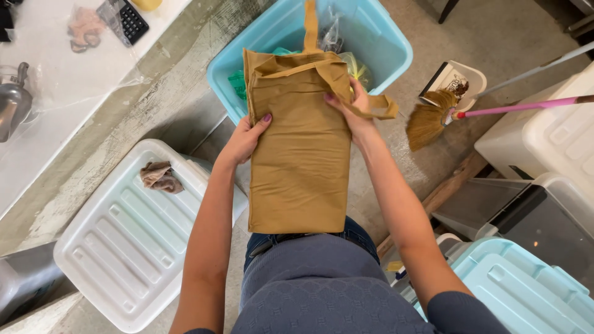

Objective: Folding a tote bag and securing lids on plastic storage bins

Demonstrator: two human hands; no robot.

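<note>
At the far left a white tabletop (pixel 37 133) carries a metal vessel (pixel 13 99), cut off by the frame edge, and a clear plastic sheet or bag over a dark calculator-like keypad (pixel 129 20) and a brownish item too blurred to name. Below it a white bin lid (pixel 117 247) lies flat with a crumpled brown rag (pixel 159 176) on top, seemingly just set down there. The person's left hand (pixel 246 137) is closed on the left edge of a folded tan cloth bag (pixel 300 148), thumb on the front, the fingers hidden behind the fabric. The bag hangs upright in front of the body, above the lap and just over the near rim of an open light-blue bin (pixel 272 34); holding it by both upper sides keeps the fabric flat and the folds aligned. The right hand (pixel 354 106) pinches the upper right edge near the handle strap, which loops out to the side; its palm is hidden by the cloth. The bin's contents are mostly covered by the bag: only bits of green and clear plastic show. Further right a straw broom with a pink handle (pixel 433 119) lies on the floor beside a white dustpan (pixel 461 77), then white containers (pixel 544 139) and a light-blue lid (pixel 526 291), partly cut off.
</note>
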